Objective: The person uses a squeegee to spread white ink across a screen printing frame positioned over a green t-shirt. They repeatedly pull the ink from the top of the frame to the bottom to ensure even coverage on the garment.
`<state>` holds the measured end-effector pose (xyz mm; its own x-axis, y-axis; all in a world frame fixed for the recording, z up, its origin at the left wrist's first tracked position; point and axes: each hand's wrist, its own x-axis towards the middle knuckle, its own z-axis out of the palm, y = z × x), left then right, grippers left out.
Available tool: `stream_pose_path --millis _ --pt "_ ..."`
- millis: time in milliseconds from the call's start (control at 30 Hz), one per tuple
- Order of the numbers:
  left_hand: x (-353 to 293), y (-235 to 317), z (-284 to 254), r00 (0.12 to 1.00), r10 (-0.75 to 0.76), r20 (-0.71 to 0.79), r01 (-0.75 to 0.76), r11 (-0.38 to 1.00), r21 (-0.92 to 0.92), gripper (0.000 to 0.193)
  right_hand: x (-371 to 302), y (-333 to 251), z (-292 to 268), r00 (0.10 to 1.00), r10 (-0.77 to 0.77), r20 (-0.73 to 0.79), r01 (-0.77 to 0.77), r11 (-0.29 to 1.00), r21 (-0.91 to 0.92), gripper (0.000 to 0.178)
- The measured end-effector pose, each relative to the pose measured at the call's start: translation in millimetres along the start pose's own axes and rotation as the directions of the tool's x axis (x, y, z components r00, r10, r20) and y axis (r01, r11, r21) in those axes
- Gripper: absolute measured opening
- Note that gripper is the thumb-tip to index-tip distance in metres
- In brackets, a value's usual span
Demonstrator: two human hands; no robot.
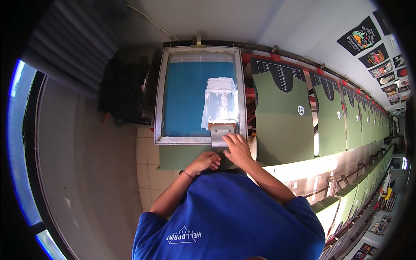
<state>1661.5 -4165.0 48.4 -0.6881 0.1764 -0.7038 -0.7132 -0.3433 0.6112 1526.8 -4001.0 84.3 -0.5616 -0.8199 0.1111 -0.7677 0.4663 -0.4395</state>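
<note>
A screen printing frame with a pale metal rim (158,99) lies in front of me, its mesh (182,97) blue. White ink (222,102) is spread over the right part of the mesh. At the frame's near right edge stands a squeegee (221,138) with a flat metal handle, its lower part against the mesh. My right hand (238,149) has its fingers closed on the right side of that handle. My left hand (204,162) hangs close to my shirt, fingers loosely curled, nothing visible in them. Beneath the frame, part of a green fabric piece (173,158) shows.
To the right, a long row of boards carries green shirt panels (284,117) with small white emblems. A dark rail (255,47) runs behind them. A second row of green panels (349,197) stands lower right. A dark bundle (123,91) sits left of the frame.
</note>
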Motion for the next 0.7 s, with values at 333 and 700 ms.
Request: stream_pose_path --millis 333,700 --pt "78.5 -25.4 12.8 0.99 -0.019 -0.138 -0.073 0.768 -0.636 0.034 54.3 2.8 -13.7 0.987 0.013 0.157 0.007 0.992 -0.123 0.04" --pt "72.6 -19.1 23.1 0.965 -0.056 -0.255 -0.084 0.858 -0.507 0.037 213.8 89.2 -42.5 0.997 -0.003 0.083 0.012 0.994 -0.104 0.024"
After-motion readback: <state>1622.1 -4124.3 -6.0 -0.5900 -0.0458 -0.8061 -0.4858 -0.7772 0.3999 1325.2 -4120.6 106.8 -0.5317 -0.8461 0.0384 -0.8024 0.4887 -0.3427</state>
